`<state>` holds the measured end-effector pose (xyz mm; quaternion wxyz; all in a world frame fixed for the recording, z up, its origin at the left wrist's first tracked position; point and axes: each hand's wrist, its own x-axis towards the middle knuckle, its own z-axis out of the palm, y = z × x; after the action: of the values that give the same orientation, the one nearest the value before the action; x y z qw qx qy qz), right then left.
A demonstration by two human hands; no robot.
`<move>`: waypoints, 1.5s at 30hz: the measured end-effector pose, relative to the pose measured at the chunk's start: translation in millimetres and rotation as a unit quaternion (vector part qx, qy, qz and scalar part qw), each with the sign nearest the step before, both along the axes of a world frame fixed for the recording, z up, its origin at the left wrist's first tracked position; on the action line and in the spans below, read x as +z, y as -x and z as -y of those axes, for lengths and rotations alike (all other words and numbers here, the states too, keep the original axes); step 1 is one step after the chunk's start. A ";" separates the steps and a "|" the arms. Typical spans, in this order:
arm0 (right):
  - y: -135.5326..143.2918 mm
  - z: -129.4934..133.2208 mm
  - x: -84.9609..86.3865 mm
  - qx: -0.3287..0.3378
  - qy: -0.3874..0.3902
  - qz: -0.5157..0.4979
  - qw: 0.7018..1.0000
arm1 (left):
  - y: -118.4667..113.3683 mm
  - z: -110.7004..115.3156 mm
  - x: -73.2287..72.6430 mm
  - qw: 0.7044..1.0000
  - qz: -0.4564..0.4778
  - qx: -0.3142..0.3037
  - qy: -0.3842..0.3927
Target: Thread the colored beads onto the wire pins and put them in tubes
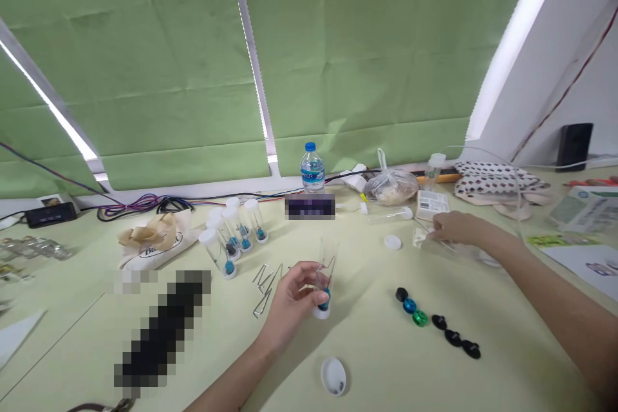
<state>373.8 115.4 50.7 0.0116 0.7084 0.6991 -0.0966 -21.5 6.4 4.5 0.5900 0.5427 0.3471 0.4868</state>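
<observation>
My left hand (294, 290) is closed around a clear tube (329, 251) standing on a white base. Inside the tube are a blue knob-like piece (324, 298) and a bent metal wire. In front of it a white round cap (333, 376) lies with its hollow side up, small dark bits inside. Over at the right my right hand (456, 230) is bent down with its fingers together, beside a small white box (432, 203) and some clear plastic. What its fingertips hold is hidden. Several bent metal wires (263, 301) lie left of my left hand.
Several capped clear tubes (224, 257) with blue or dark pieces stand at the left. Blue, green and black round pieces (409, 306) line the right front. A water bottle (312, 170), a plastic bag (391, 187) and cables (145, 201) sit along the back. A white lid (393, 242) lies mid-table.
</observation>
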 end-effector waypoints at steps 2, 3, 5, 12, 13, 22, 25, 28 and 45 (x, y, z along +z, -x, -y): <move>12.2 -2.5 0.5 0.011 -0.005 -0.007 1.000 | -0.1 0.4 0.7 1.000 0.001 0.003 0.002; 19.4 -2.6 3.2 0.021 -0.010 -0.011 1.000 | -0.1 0.7 1.1 1.000 0.001 0.002 0.003; 36.3 1.0 12.2 0.058 -0.024 -0.025 0.998 | 0.0 1.2 1.9 1.000 -0.003 -0.002 0.010; 118.3 53.9 44.3 0.231 -0.038 -0.130 0.964 | -0.3 0.8 -2.2 0.999 -0.037 0.007 0.014; 128.5 63.3 47.0 0.250 -0.035 -0.141 0.957 | -0.3 0.9 -3.0 0.999 -0.041 0.007 0.008; 151.5 89.6 49.2 0.276 -0.037 -0.271 0.921 | -2.2 2.9 -4.5 0.995 -0.093 0.021 -0.022; 152.7 86.4 47.0 0.271 -0.011 -0.330 0.904 | -2.6 3.2 -3.5 0.994 -0.101 0.032 -0.029; 155.6 87.4 47.3 0.271 -0.004 -0.330 0.904 | -2.4 3.9 -2.6 0.994 -0.100 0.032 -0.041; 164.6 89.8 39.9 0.312 -0.047 -0.300 0.900 | -3.5 -0.1 -21.5 0.995 -0.070 0.051 -0.050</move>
<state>209.3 25.6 90.6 -0.2019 0.3912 0.8585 -0.2629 -18.1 6.5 -17.0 0.5107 0.5859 0.3903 0.4935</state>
